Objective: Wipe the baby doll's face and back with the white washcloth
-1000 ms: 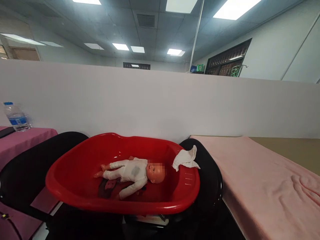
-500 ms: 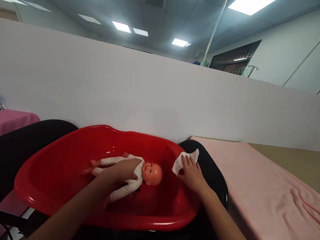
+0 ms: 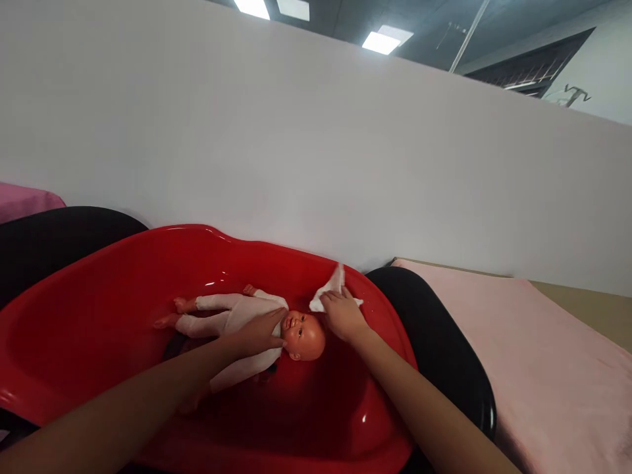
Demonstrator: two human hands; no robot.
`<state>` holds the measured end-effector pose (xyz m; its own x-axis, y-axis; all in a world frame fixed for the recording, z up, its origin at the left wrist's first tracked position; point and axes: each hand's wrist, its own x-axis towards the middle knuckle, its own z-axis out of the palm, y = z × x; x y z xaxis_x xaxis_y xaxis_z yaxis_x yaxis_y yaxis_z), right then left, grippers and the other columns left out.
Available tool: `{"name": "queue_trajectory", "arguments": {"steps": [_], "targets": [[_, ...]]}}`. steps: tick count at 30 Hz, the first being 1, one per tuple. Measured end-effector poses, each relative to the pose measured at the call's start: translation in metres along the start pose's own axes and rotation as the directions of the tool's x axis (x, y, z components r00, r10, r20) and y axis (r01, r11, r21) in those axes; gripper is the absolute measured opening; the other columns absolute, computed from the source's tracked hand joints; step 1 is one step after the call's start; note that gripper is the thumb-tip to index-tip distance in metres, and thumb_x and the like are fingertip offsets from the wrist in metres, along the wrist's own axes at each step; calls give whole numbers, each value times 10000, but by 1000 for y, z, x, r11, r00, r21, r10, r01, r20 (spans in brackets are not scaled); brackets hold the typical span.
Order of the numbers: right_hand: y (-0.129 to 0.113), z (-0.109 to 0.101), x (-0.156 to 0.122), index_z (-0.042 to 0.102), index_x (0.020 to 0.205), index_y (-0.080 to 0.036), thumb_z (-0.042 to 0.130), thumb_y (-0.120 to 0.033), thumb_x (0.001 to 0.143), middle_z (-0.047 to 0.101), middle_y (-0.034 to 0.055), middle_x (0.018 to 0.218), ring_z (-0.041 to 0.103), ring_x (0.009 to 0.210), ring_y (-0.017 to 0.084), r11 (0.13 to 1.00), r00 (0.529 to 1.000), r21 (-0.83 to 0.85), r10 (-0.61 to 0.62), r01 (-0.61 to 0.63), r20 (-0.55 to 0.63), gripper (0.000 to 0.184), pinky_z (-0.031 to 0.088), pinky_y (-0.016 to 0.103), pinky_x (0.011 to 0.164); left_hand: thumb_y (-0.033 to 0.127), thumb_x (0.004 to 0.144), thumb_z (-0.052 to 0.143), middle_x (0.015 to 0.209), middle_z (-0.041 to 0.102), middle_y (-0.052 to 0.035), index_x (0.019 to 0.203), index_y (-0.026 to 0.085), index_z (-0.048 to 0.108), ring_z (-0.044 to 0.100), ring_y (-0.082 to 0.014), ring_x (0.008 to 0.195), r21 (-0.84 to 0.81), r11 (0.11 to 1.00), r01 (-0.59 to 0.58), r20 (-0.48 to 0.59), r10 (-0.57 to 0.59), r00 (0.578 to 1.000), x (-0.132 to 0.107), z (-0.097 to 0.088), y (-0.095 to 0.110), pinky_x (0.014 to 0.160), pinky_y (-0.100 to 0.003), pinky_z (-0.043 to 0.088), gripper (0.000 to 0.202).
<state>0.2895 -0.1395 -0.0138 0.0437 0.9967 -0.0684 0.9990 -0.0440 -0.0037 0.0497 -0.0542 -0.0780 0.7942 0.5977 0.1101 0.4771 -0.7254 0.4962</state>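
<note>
A baby doll (image 3: 232,316) in a white suit lies on its back in a red plastic tub (image 3: 99,316), head to the right. My left hand (image 3: 257,334) rests flat on the doll's chest, fingers stretched toward its chin. My right hand (image 3: 342,315) is closed on a small white cloth (image 3: 326,295) just right of the doll's head, inside the tub near its far rim.
The tub rests on black rounded chair backs (image 3: 444,342). A pink towel (image 3: 557,368) covers the surface to the right. A white partition wall (image 3: 316,151) runs behind. A pink cloth-covered table edge (image 3: 24,201) shows at far left.
My right hand took the white cloth off the tub's rim and carried it left toward the doll's head. My left hand slid a little toward the doll's chin. The view tilted down.
</note>
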Motion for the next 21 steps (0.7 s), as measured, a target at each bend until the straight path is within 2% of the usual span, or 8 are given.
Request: {"name": "queue_trajectory", "arguments": {"steps": [3, 5, 8, 10, 13, 15, 18, 21], "targets": [[-13, 5, 21, 688, 1222, -169, 455, -392, 1051, 741, 149, 1246, 682, 1119, 288, 954, 989, 298, -40, -5, 145, 365, 467, 413, 1031, 252, 833, 663, 1466, 655, -48, 1425, 274, 571, 594, -304, 1323, -154, 988, 9, 110, 8, 994, 0, 5, -1, 1102, -391, 443, 600], [-17, 10, 30, 684, 1188, -197, 442, -529, 1054, 756, 114, 1185, 693, 1031, 264, 867, 983, 498, -113, 26, 146, 432, 506, 369, 922, 275, 821, 674, 1581, 563, -90, 1520, 271, 507, 513, -348, 1433, -154, 987, 34, 137, -13, 991, 1, 10, 1, 1169, -436, 396, 718], [-15, 16, 34, 699, 1154, -206, 478, -579, 1034, 751, 88, 1198, 682, 1046, 247, 734, 950, 666, -287, 134, 126, 449, 507, 354, 956, 338, 847, 657, 1647, 480, -130, 1564, 235, 478, 404, -388, 1524, -92, 995, 33, 149, -19, 989, 0, 21, 6, 1252, -498, 296, 746], [-12, 19, 33, 715, 1161, -195, 490, -600, 1024, 751, 98, 1219, 682, 1077, 259, 706, 925, 696, -339, 130, 172, 483, 502, 370, 1003, 373, 890, 613, 1655, 465, -146, 1561, 199, 492, 371, -398, 1545, -51, 998, 32, 152, -24, 988, -2, 27, 9, 1289, -515, 222, 704], [-5, 19, 33, 725, 1194, -182, 458, -668, 1017, 759, 118, 1229, 694, 1083, 272, 733, 922, 679, -293, 46, 253, 581, 515, 373, 992, 383, 932, 563, 1700, 383, -169, 1616, 147, 411, 329, -372, 1576, -15, 999, 31, 163, -28, 986, -6, 35, 10, 1320, -488, 131, 739], [0, 16, 33, 739, 1136, -152, 410, -707, 1015, 787, 147, 1089, 720, 951, 275, 787, 916, 615, -204, -56, 344, 656, 544, 371, 894, 373, 941, 548, 1714, 350, -172, 1637, 137, 364, 322, -351, 1583, 0, 1000, 27, 173, -26, 985, -7, 37, 9, 1326, -492, 104, 758], [8, 13, 32, 747, 954, -91, 297, -695, 1044, 742, 156, 726, 694, 694, 262, 851, 853, 479, -76, -214, 516, 759, 546, 367, 775, 349, 945, 522, 1687, 404, -169, 1618, 129, 389, 370, -361, 1555, 0, 999, 39, 163, -38, 986, -5, 38, 5, 1322, -507, 135, 720], [9, 10, 30, 749, 966, -96, 314, -671, 1056, 727, 125, 678, 689, 677, 244, 836, 870, 508, -78, -210, 487, 727, 542, 345, 804, 348, 941, 503, 1654, 468, -142, 1607, 166, 410, 423, -355, 1524, -25, 997, 70, 161, -65, 985, 0, 34, 5, 1314, -489, 180, 696]]}}
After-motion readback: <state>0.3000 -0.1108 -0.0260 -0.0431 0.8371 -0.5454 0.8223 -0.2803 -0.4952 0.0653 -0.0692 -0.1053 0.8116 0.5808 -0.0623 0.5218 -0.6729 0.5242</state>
